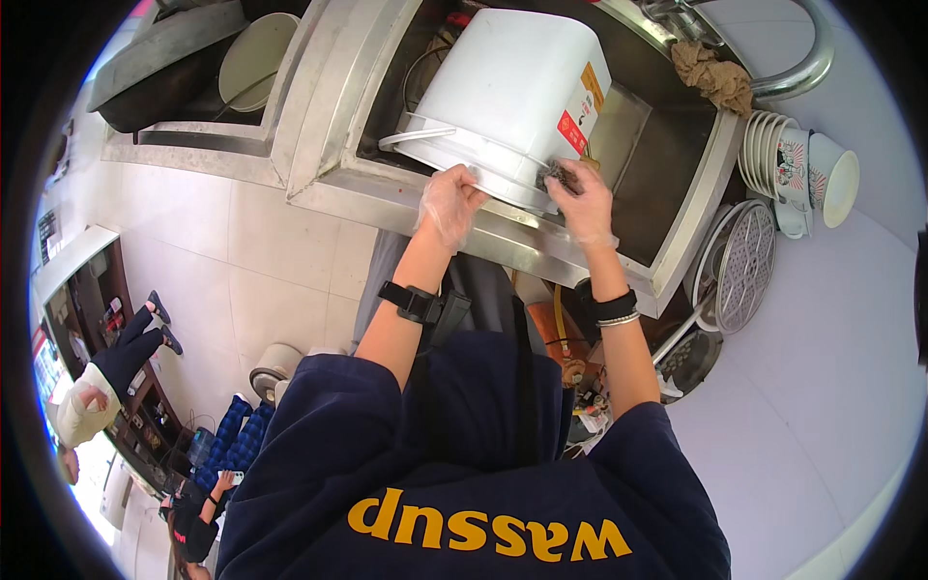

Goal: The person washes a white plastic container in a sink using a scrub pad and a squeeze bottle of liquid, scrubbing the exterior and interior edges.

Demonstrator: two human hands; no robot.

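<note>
A white plastic bucket (507, 80) lies tilted in the stainless steel sink (670, 196), its rim towards me and its base pointing away. My left hand (453, 203), in a clear disposable glove, pinches the bucket's rim. In my right hand (583, 203), gloved likewise, is a dark metal scouring pad (554, 176), pressed to the rim's right side. The bucket's white handle (417, 138) sticks out at the left. A red and orange label (578, 116) with writing is on its side. The inside of the bucket is hidden.
A curved faucet (805, 72) with a brown cloth (714, 76) on it stands at the upper right. Stacked bowls (794, 163) and a perforated metal disc (747, 268) are right of the sink. A large pan (163, 72) is at upper left. Two people (101, 391) are at left.
</note>
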